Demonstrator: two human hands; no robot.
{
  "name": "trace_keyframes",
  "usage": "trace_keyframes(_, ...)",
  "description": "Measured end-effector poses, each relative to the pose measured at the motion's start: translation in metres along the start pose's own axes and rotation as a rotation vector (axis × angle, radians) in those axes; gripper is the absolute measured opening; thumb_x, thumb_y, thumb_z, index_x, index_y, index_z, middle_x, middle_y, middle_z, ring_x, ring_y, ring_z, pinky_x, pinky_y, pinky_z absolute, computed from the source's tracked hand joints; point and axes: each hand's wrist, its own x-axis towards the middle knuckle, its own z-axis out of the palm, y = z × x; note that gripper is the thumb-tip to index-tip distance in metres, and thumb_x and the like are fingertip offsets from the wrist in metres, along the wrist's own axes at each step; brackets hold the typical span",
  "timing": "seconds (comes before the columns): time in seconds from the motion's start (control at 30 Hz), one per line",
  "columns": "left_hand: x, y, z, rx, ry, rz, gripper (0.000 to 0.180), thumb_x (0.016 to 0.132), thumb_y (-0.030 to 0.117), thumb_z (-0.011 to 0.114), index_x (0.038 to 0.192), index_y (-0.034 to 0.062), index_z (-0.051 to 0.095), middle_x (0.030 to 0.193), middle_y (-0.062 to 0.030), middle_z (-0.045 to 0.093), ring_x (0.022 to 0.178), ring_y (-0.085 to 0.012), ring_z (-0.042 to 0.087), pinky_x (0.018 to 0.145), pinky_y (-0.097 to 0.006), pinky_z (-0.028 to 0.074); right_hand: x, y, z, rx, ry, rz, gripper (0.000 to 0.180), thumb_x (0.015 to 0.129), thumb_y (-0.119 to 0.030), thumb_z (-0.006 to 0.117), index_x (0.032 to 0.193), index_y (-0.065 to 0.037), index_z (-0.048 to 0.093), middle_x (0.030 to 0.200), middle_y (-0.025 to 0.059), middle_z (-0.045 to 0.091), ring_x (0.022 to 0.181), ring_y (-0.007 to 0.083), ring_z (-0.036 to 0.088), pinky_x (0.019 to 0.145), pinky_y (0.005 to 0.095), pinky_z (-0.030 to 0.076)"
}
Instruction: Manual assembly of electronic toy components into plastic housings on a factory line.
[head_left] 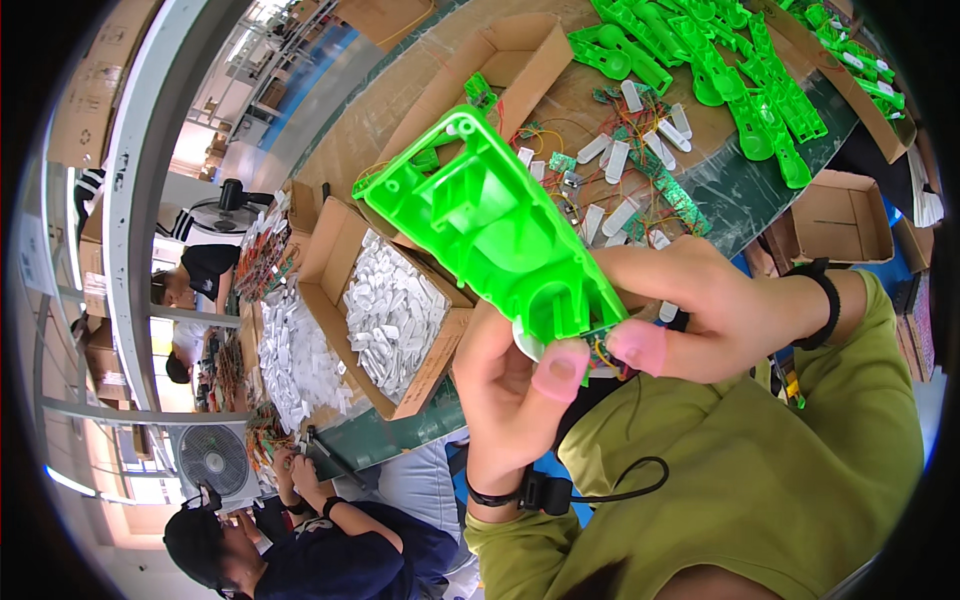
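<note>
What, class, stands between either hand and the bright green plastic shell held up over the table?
Nothing visible. The left hand and right hand both already grip the green shell at its lower end, thumbs pressed beside a small circuit board tucked there. The box of white parts lies behind, apart.

Left hand: my left hand [505, 385] gripped the green plastic housing [490, 225] from below, thumb pressed at its lower edge.
Right hand: my right hand [700, 305] pinched the small circuit board [603, 345] there.
Behind: cardboard box of white parts [395, 315].
</note>
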Motion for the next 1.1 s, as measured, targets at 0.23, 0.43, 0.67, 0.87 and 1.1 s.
trace_keyframes(0.23,-0.006,0.005,-0.002,-0.141,-0.03,-0.076,0.039,0.077,0.01,0.057,0.11,-0.0068,0.044,0.103,-0.0105,0.048,0.091,-0.0162,0.05,0.077,-0.028,0.042,0.002,0.015,0.006,0.13,0.146,-0.123,0.029,0.082,-0.016,0.046,0.107,-0.001,0.046,0.062,0.0085,0.054,0.043,0.0141,0.05,0.041,0.0272,0.038)
trace_keyframes(0.43,-0.003,0.002,0.004,0.023,-0.014,0.034,0.036,0.079,0.011,0.055,0.108,-0.0067,0.044,0.101,-0.0089,0.048,0.089,-0.0146,0.049,0.076,-0.026,0.041,-0.001,0.009,0.002,0.013,0.044,-0.008,0.032,0.081,-0.016,0.047,0.11,-0.001,0.044,0.062,0.0081,0.054,0.042,0.0169,0.05,0.04,0.0277,0.037)
trace_keyframes(0.67,0.006,-0.009,0.018,0.093,0.185,-0.025,0.043,0.075,0.028,0.058,0.104,-0.0026,0.048,0.084,-0.005,0.053,0.06,-0.0059,0.048,0.043,-0.016,0.036,-0.001,0.012,0.004,-0.035,0.102,-0.036,0.031,0.082,-0.015,0.045,0.111,-0.001,0.044,0.061,0.0088,0.054,0.043,0.0176,0.053,0.04,0.0276,0.038)
trace_keyframes(0.87,0.014,-0.014,0.017,0.02,0.134,-0.072,0.044,0.075,0.03,0.058,0.103,-0.0024,0.048,0.083,-0.006,0.054,0.058,-0.0075,0.049,0.042,-0.017,0.037,-0.001,0.015,-0.006,-0.012,0.067,0.029,0.033,0.085,-0.017,0.043,0.113,0.0,0.043,0.07,0.0064,0.057,0.052,0.014,0.055,0.048,0.0249,0.042)
trace_keyframes(1.1,0.012,-0.017,0.003,-0.167,0.126,0.124,0.048,0.075,0.02,0.062,0.112,-0.0023,0.042,0.103,-0.0077,0.051,0.093,-0.0166,0.05,0.082,-0.029,0.039,-0.008,0.023,0.0,0.615,0.052,0.233,0.04,0.086,-0.024,0.045,0.117,0.001,0.04,0.088,0.0055,0.051,0.079,0.0098,0.048,0.068,0.0236,0.041)
